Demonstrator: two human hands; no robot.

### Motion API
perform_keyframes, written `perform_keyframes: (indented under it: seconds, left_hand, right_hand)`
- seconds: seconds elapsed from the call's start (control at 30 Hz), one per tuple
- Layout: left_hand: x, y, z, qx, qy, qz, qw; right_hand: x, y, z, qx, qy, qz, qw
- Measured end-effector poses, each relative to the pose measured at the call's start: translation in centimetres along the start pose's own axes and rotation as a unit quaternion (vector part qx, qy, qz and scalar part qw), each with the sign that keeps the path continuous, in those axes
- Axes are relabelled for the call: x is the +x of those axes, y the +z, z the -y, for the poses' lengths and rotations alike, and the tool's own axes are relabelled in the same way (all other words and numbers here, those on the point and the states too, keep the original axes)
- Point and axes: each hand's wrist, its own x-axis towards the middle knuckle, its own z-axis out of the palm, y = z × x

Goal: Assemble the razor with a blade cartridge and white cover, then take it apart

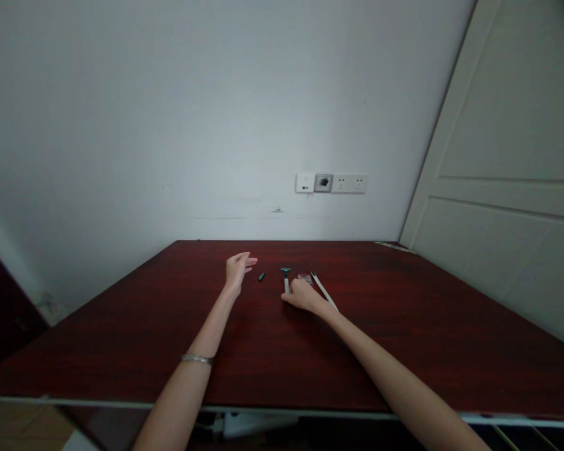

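A razor (286, 272) with a green head and a pale handle lies on the dark red table, its head toward the wall. My right hand (303, 294) is closed at the near end of the handle, thumb and fingers about it. Just beyond those fingers is a small clear and reddish packet (304, 277), partly hidden. A long, thin white strip with a dark tip (324, 290) lies to the right, passing behind my right wrist. My left hand (237, 268) is raised, open and holding nothing, left of a small green and black piece (262, 276).
The table (169, 326) reaches back to a white wall with a socket panel (331, 183). A pale panelled door (507, 188) leans in at the right. A flat strip (395, 247) lies at the table's back right corner. Items sit beneath the front edge.
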Motion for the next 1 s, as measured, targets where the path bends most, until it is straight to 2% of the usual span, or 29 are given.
perform_keyframes:
  seconds: [0.2,0.5,0.63,0.8,1.0]
  left_hand:
    - [-0.1,0.2,-0.3,0.004,0.018,-0.034,0.999]
    - [0.1,0.2,0.2,0.057,-0.001,-0.004,0.998]
    - [0.6,-0.1,1.2,0.136,-0.015,0.009,0.991]
    - [1.1,-0.7,1.8,0.29,0.048,-0.006,0.956]
    - [0.8,-1.0,1.7,0.363,0.059,0.01,0.93]
  right_hand:
    - [-0.1,0.2,-0.1,0.011,0.006,0.011,1.0]
    - [-0.2,0.1,-0.1,-0.002,0.018,0.01,1.0]
    - [-0.1,0.2,-0.2,-0.007,0.019,0.008,1.0]
    - [-0.1,0.5,-0.2,-0.009,0.001,-0.002,1.0]
    - [-0.2,0.3,0.2,-0.006,0.007,0.01,1.0]
